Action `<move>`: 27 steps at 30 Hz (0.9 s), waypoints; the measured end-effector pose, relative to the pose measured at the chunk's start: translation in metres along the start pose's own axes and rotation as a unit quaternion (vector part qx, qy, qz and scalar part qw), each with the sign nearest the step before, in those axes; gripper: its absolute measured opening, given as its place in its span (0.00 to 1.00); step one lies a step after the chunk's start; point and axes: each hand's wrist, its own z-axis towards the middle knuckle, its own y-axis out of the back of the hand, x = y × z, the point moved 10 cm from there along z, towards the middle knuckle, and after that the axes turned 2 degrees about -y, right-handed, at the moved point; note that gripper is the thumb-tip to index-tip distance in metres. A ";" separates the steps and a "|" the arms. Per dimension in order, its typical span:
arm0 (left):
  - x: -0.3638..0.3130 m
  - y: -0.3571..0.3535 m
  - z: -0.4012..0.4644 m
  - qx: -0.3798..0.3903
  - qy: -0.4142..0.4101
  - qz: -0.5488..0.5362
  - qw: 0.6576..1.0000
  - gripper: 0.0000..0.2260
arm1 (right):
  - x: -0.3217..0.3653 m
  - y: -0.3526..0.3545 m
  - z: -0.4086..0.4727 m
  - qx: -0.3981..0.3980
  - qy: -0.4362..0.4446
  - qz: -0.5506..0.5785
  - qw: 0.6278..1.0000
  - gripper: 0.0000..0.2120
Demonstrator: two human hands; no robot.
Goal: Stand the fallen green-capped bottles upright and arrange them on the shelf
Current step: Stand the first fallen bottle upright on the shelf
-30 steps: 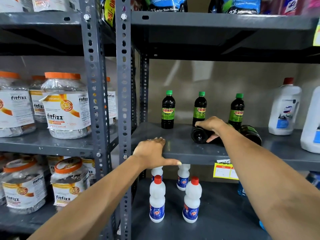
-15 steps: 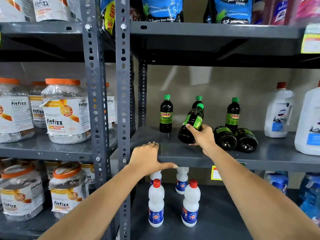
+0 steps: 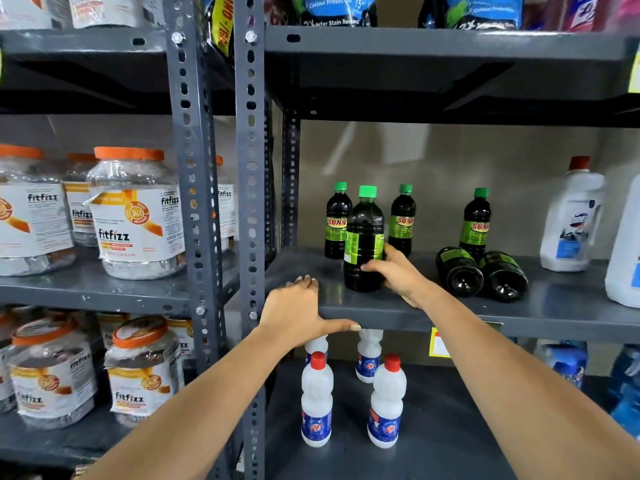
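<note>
The fingers of the right hand are curled round the lower part of a green-capped bottle, which stands upright on the shelf. To the right of these fingers, two fallen bottles lie side by side, touching. Behind the fingers, three upright bottles stand at the back. The left hand rests on the shelf's front edge, its fingers laid on top and gripping nothing.

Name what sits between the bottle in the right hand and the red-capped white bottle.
Head view: two fallen bottles side by side; two upright bottles stand behind.
</note>
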 end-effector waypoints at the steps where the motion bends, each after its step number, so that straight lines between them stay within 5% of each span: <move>1: 0.000 0.000 0.000 -0.002 0.001 -0.001 1.000 0.53 | -0.003 0.000 0.002 0.006 -0.010 0.030 0.999 0.23; 6: 0.000 0.000 -0.001 -0.017 0.001 -0.004 1.000 0.52 | -0.010 0.005 0.003 0.002 -0.024 0.033 0.999 0.25; 11: 0.000 0.003 0.000 -0.024 0.002 -0.004 1.000 0.54 | -0.007 -0.001 0.001 0.035 -0.012 0.018 0.999 0.37; 27: 0.000 0.000 0.001 -0.023 -0.001 -0.002 1.000 0.52 | -0.004 0.000 0.002 0.010 0.001 -0.008 1.000 0.34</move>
